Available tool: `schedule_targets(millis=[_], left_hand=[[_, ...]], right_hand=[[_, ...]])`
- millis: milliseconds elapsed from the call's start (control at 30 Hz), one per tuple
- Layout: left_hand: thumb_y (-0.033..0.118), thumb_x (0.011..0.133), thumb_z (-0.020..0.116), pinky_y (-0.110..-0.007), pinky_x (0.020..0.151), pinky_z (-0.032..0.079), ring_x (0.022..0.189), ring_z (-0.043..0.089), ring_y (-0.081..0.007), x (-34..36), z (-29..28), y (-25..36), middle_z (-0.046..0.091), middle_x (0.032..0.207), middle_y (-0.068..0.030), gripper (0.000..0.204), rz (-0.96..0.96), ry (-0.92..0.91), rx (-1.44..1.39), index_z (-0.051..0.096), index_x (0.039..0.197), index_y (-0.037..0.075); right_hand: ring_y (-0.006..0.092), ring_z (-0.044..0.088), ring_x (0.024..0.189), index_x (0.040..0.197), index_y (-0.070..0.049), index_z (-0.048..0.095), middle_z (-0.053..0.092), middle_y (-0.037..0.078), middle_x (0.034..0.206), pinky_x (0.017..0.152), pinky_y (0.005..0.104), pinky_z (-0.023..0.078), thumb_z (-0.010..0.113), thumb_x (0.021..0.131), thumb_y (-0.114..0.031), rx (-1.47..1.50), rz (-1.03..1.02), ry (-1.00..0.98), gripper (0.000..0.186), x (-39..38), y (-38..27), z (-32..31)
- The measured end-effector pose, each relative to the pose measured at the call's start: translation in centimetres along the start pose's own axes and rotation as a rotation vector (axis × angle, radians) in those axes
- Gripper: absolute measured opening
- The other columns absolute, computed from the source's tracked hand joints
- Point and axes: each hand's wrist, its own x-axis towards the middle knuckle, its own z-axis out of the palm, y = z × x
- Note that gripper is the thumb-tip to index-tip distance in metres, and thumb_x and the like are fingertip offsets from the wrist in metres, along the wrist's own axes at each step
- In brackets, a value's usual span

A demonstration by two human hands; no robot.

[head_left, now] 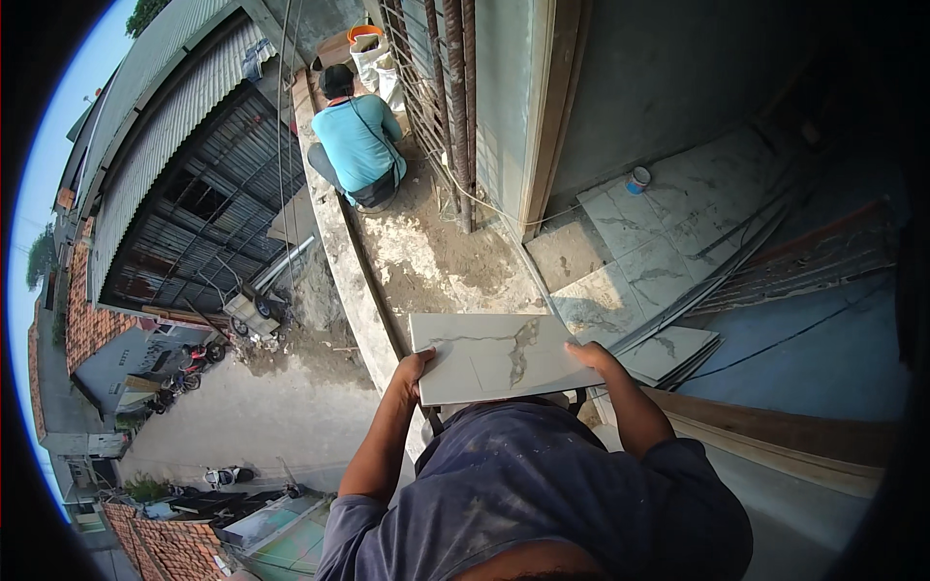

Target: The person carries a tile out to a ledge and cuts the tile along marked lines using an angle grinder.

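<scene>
Blurring with distance, wall lettering (pixel 153 359) is glimpsed; a veined tile (pixel 499 360) is gripped between closed left hand (pixel 415 372) and right hand (pixel 589 355), arms (pixel 380 438) outstretched.

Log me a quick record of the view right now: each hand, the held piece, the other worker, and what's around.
Left hand: grips tile's left edge
Right hand: grips tile's right edge
Tile: rectangular, white, grey-brown veining
Co-worker: crouched ahead, back to camera, light blue top
Bars: rusty, upright, right of co-worker
Cup: small, on floor tiles at right
</scene>
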Motion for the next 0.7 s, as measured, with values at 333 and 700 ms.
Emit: schedule_targets(millis=[333,700], left_hand=[[0.022,0.097,0.038,-0.041,0.065,0.06,0.081,0.067,-0.0308,0.5,6.3,-3.6,0.062,0.099,-0.0214,0.039,-0.005,0.026,-0.015,0.047,0.117,-0.011],[0.022,0.097,0.039,-0.04,0.066,0.059,0.081,0.068,-0.0279,0.6,5.7,-1.8,0.063,0.104,-0.0191,0.038,0.048,-0.024,0.039,0.05,0.119,-0.007]], right_hand=[[0.0304,0.063,0.095,0.105,0.008,0.063,0.065,0.024,0.102,0.081,0.0387,0.048,0.064,0.074,-0.06,0.098,0.06,0.039,0.074,1.7,6.4,-3.7],[0.0268,0.063,0.091,0.1,0.006,0.066,0.067,0.021,0.098,0.08,0.0377,0.047,0.064,0.074,-0.06,0.171,-0.061,0.052,0.07,4.0,6.8,-2.8]])
